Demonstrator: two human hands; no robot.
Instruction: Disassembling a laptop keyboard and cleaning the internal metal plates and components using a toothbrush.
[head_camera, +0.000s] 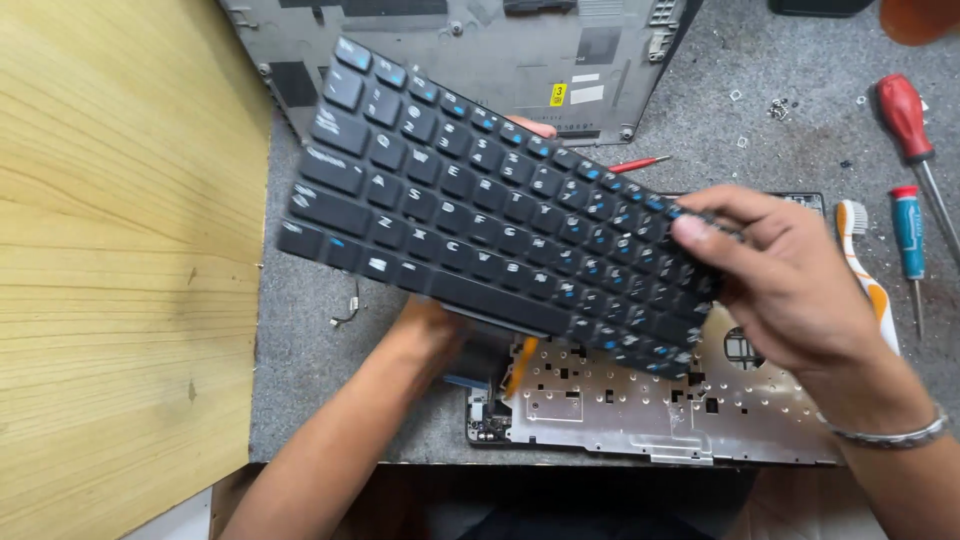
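Keyboard (480, 210) is what we have lifted here: a black laptop key panel with white and blue legends, held in the air and tilted, its far-left corner raised toward the grey laptop base cover (470, 50) at the back.

Our right hand (790, 290) has its grip clenched on the keyboard's right end, thumb pressed over the top row of keys and fingers curled underneath. From that grip the panel runs away to the left and upward across the view.

Our left hand (440, 325) reaches up beneath the panel's lower edge. Most of it is hidden behind the keys, and only one fingertip shows past the upper edge near the middle. We cannot tell whether that grip is clenched or merely supporting from below.

Directly under the right grip lies the silver metal keyboard frame (640, 400), perforated with many small cut-outs, flat on the grey mat of the bench (300, 370). A wooden board (120, 260) sits well to the left of the left grip.

To the right of the right grip, close beside the wrist, lies a white and orange toothbrush (862, 260). Beyond it are a blue-handled screwdriver (908, 235) and a red-handled screwdriver (905, 115). A thin red tool (640, 163) lies behind the panel's upper edge. A metal bracelet (890, 435) circles our right wrist.
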